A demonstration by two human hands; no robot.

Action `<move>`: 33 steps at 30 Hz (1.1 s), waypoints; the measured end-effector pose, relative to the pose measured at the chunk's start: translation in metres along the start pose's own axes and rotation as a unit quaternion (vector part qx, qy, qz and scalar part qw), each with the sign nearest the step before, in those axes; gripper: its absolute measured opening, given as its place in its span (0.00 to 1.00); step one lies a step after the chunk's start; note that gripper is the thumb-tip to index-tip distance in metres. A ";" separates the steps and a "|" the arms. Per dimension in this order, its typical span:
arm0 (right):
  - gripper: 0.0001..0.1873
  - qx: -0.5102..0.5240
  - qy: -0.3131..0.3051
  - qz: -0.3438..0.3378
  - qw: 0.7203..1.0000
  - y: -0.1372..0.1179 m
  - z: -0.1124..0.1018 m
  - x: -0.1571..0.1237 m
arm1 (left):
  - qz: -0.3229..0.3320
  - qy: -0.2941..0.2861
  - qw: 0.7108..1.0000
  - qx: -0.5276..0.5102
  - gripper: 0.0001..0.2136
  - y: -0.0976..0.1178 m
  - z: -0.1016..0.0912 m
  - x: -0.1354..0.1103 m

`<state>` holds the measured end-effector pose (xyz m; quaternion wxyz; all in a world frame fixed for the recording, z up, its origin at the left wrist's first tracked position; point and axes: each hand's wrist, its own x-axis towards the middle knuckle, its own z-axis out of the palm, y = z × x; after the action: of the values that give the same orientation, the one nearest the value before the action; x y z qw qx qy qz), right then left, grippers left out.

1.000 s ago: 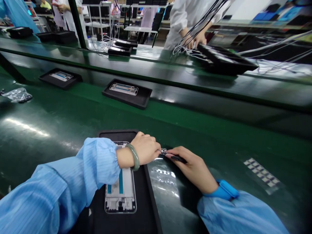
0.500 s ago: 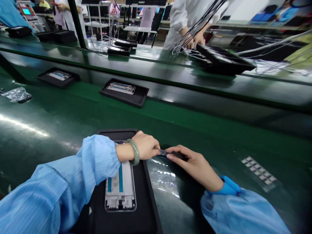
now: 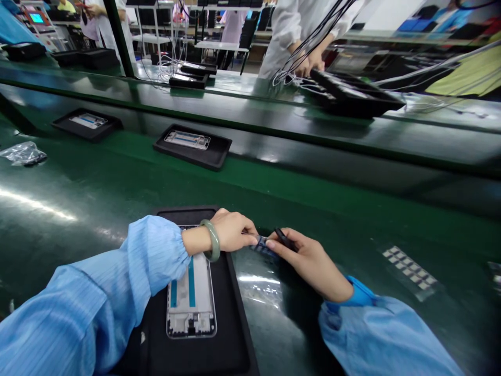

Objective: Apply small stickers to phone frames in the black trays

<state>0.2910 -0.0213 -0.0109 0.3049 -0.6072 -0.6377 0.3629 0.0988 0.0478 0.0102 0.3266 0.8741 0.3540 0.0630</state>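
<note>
My left hand (image 3: 234,231), a green bangle at its wrist, pinches one end of a small dark, shiny sticker sheet (image 3: 263,246). At the sheet's other end, my right hand (image 3: 313,263) grips it between thumb and fingers. A slim black tool (image 3: 286,241), its exact kind unclear, is also tucked in the right hand's fingers. Below my left forearm lies a silver phone frame (image 3: 202,295) with two blue strips, partly covered by the sleeve. It rests in a black tray (image 3: 230,334).
Right of my hands lies a clear sheet of pale square stickers (image 3: 410,269). Two more black trays (image 3: 219,156) with phone frames stand farther back on the green bench. A plastic bag (image 3: 24,153) is at left. Across the raised ledge, a person in white (image 3: 284,36) handles cables.
The small sheet has turned, showing more of its face between my hands. The black tool now tilts up more steeply in my right fingers. The whole view has shifted slightly.
</note>
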 end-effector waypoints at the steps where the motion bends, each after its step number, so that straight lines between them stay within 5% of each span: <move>1: 0.22 0.014 0.005 0.004 1.000 -0.001 0.000 0.000 | -0.002 0.003 1.000 -0.006 0.06 0.000 0.000 0.000; 10: 0.23 0.108 0.051 0.071 0.990 -0.002 0.005 -0.004 | -0.026 0.015 0.998 -0.061 0.06 0.001 -0.002 0.000; 33: 0.18 0.184 0.029 0.086 0.979 0.003 0.005 -0.005 | -0.046 0.015 0.991 -0.126 0.06 0.002 -0.003 -0.001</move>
<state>0.2887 -0.0263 -0.0165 0.3975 -0.6039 -0.4963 0.4807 0.0982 0.0474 0.0135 0.4313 0.8077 0.3877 0.1058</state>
